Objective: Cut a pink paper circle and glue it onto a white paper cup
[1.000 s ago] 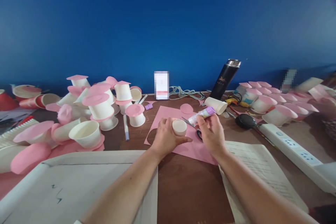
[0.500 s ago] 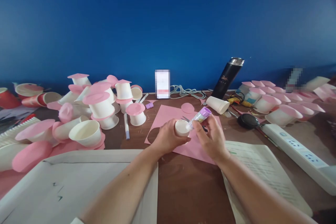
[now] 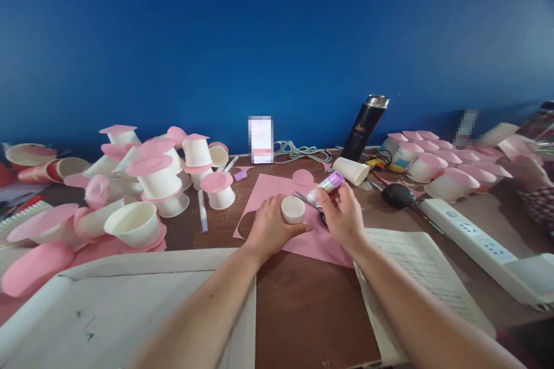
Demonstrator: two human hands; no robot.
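My left hand [image 3: 270, 228] is wrapped round a small white paper cup [image 3: 293, 209], whose round end faces up toward me. In my right hand [image 3: 345, 216] is a glue stick [image 3: 326, 185] with a purple base, tilted with its white end toward the cup but apart from it. Beneath both hands lies a sheet of pink paper [image 3: 268, 190] with a round hole cut in its left part. Scissors [image 3: 306, 200] rest on it, partly hidden by my right hand. A pink paper circle [image 3: 303, 177] lies at the sheet's far edge.
Left stand and lie several white cups with pink discs [image 3: 154, 176]. More capped cups [image 3: 452, 179] stand right. A black flask [image 3: 366, 127], a tipped white cup [image 3: 351, 170], a power strip [image 3: 471, 236] and a written sheet [image 3: 415, 277] are nearby. Another person's sleeve [image 3: 539, 207] shows far right.
The glue stick has moved off the cup's end, a little up and away. The scissors show more clearly. My view has turned slightly right, bringing another person's sleeve into sight.
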